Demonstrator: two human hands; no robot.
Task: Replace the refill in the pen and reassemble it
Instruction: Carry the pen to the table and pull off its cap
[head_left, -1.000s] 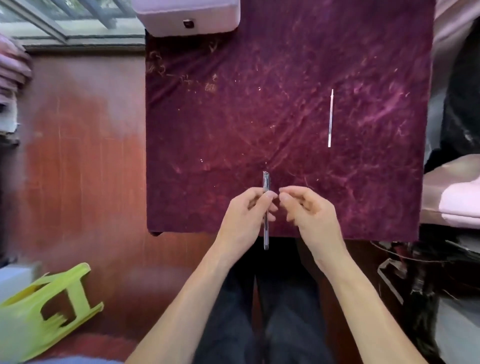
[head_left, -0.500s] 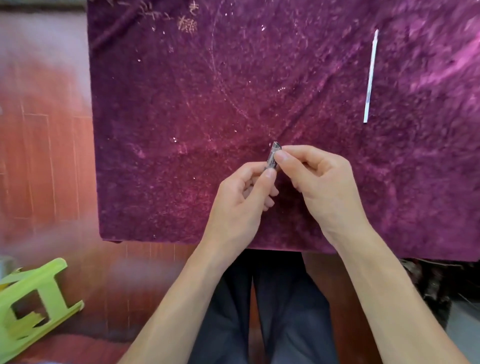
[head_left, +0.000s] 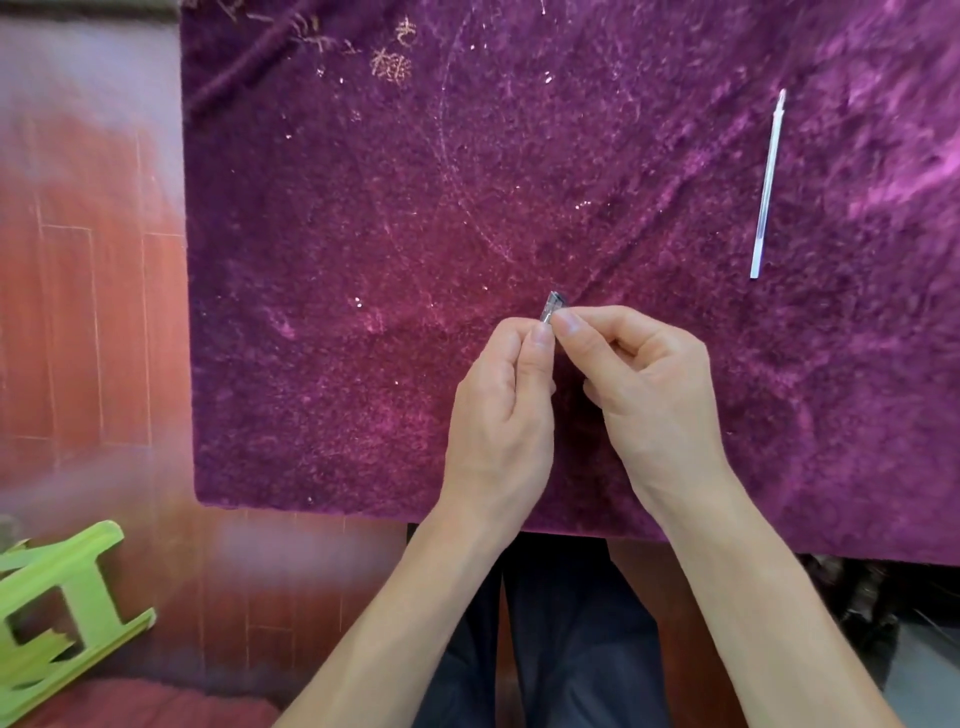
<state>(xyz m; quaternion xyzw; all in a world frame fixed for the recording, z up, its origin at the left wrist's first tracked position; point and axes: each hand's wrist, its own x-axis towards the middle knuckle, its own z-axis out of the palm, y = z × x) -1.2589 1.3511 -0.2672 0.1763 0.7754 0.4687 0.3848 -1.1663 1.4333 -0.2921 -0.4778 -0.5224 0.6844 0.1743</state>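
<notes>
Head view. Pen (head_left: 554, 306): dark, glossy, only a short end showing above the fingertips, tilted up and to the right; the rest is hidden behind the hands. It is held above the near part of the cloth, roughly midway between the cloth's left and right edges.

Left hand (head_left: 501, 415): fingers curled in, thumb tip pressed to the pen just below the exposed end; pinched closed on the pen.

Right hand (head_left: 649, 389): thumb and forefinger pinched narrow on the same exposed end, thumbnails of both hands almost touching; remaining fingers folded under the palm.

Refill (head_left: 768, 187): thin, pale, straight rod lying flat on the cloth near its right edge, tip pointing toward the far edge, well apart from both hands.

Cloth (head_left: 363, 260): purple velvet, creased, speckled with pale flecks.

Stool (head_left: 57, 618): lime-green plastic, on the reddish floor (head_left: 93, 338) past the cloth's near left corner.
</notes>
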